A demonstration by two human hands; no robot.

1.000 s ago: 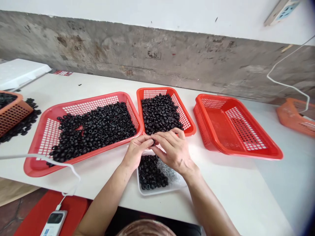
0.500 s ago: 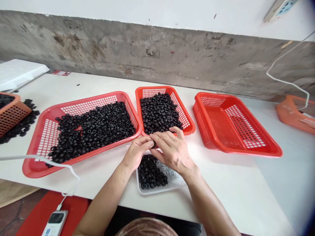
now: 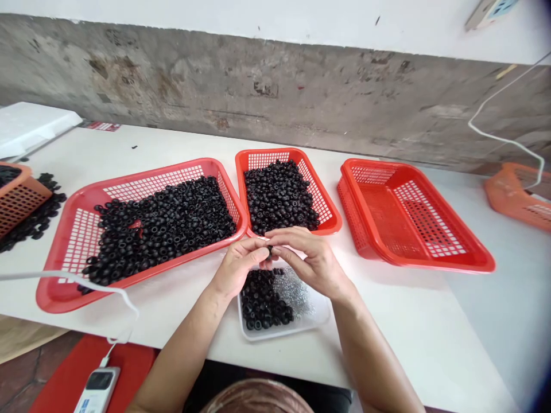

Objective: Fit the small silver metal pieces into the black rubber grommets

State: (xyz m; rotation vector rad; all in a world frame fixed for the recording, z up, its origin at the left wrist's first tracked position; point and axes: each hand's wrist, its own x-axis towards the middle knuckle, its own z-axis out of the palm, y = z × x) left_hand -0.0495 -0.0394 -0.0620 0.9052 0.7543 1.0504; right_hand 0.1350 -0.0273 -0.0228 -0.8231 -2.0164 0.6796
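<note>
My left hand (image 3: 236,265) and my right hand (image 3: 312,258) meet over the far edge of a clear plastic tray (image 3: 284,333). Between the fingertips of both hands is a small black ring-like piece (image 3: 270,251), partly hidden. The tray holds black pieces (image 3: 262,301) on its left side and tiny clear, shiny bits (image 3: 297,292) on its right. Behind my hands, a red basket (image 3: 333,223) holds many black pieces. A wider red basket (image 3: 55,292) at the left holds more black pieces and a small red scrap (image 3: 135,225).
Stacked red baskets (image 3: 374,229) stand on the right. An orange basket (image 3: 21,198) at the far left has loose black pieces (image 3: 37,221) beside it. A white cable (image 3: 103,288) crosses the left front, near a power bank (image 3: 98,387). Another orange basket (image 3: 516,195) is far right.
My right hand has turned, its fingers now drawn together and pointing left, and more of the tray shows under it. The black piece stays between my fingertips. The view has shifted slightly.
</note>
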